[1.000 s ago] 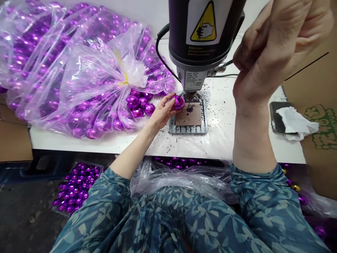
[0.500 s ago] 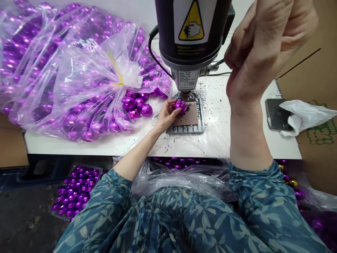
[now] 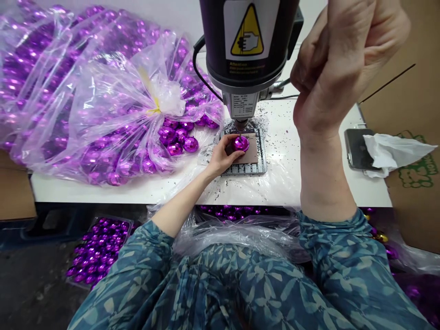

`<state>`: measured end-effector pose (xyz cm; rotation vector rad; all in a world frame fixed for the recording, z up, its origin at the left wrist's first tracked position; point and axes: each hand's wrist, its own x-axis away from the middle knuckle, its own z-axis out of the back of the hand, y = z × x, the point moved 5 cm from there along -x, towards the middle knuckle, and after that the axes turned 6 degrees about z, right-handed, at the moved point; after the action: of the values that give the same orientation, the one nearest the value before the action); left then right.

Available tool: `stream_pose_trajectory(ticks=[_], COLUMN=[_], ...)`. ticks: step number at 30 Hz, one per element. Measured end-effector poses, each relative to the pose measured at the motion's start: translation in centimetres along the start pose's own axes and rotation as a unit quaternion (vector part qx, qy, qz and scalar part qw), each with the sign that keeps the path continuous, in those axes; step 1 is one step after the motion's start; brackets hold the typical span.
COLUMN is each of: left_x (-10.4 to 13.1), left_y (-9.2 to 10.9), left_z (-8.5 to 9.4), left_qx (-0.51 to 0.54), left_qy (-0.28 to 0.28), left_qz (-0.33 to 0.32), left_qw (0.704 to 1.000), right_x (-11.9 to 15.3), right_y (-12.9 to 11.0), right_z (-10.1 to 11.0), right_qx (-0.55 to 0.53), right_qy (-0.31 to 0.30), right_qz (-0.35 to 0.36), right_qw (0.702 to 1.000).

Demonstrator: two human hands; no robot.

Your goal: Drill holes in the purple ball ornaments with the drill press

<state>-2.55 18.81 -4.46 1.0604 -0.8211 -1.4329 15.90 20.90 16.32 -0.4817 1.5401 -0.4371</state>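
Near left: boxed purple balls (image 3: 98, 250) above dark floor (image 3: 30, 279) | white table (image 3: 285, 151): my left hand (image 3: 222, 156) grips a shiny ball (image 3: 241, 145) over the brown board (image 3: 252, 153), roundish, axes alike, top towards the drill press (image 3: 247, 68) | right: my right hand (image 3: 347, 64) clenches its lever (image 3: 283, 83) | far left: tied bag (image 3: 113, 110); pale wall (image 3: 165, 13)

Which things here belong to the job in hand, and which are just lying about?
Belongs:
purple ball, in the left hand
black machine
lever, apparently gripped by the right hand
brown board and metal base beneath the ball
other purple balls, probably stock

Likely lying about:
white tissue
dark phone-like object
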Motion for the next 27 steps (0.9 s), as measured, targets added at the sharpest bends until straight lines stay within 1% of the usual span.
stream_pose_trajectory(ticks=[2,3,6,7,8,12,17,19,21,24,26,27], left_x=[0.0,0.0,0.0,0.0,0.0,0.0,0.0,0.0,0.0,0.0,0.0,0.0], left_y=[0.0,0.0,0.0,0.0,0.0,-0.1,-0.6,-0.8,-1.0,-1.0,-0.8,-0.8], left_z=[0.0,0.0,0.0,0.0,-0.1,-0.1,-0.2,-0.2,-0.2,-0.2,-0.2,-0.2], left_qx=[-0.003,-0.004,-0.003,-0.002,-0.001,-0.005,-0.015,-0.018,-0.021,-0.024,-0.020,-0.016], left_qy=[-0.001,-0.001,-0.001,-0.002,-0.003,-0.006,-0.002,0.000,0.001,0.002,-0.001,-0.003], left_qz=[0.001,0.000,-0.010,-0.016,-0.023,-0.045,-0.065,-0.068,-0.068,-0.068,-0.067,-0.066], left_qw=[1.000,1.000,1.000,1.000,1.000,0.999,0.998,0.997,0.997,0.997,0.998,0.998], right_x=[-0.5,-0.7,-0.5,-0.2,0.1,1.0,1.8,2.3,2.9,3.9,4.2,4.3], right_y=[0.7,0.9,0.4,0.1,-0.2,-0.8,-0.6,0.0,0.9,2.0,2.3,2.3], right_z=[-0.5,-0.7,-0.8,-0.8,-0.8,-0.8,-0.5,-0.4,-0.1,0.3,0.5,0.5], right_qx=[0.020,0.026,0.009,-0.009,-0.029,-0.048,-0.071,-0.036,0.027,0.086,0.087,0.078], right_qy=[0.009,0.028,0.129,0.155,0.162,0.123,0.129,0.134,0.136,0.145,0.157,0.160], right_qz=[0.010,0.030,0.129,0.158,0.171,0.150,0.160,0.151,0.128,0.110,0.133,0.155], right_qw=[1.000,0.999,0.983,0.975,0.971,0.980,0.976,0.979,0.982,0.980,0.975,0.972])
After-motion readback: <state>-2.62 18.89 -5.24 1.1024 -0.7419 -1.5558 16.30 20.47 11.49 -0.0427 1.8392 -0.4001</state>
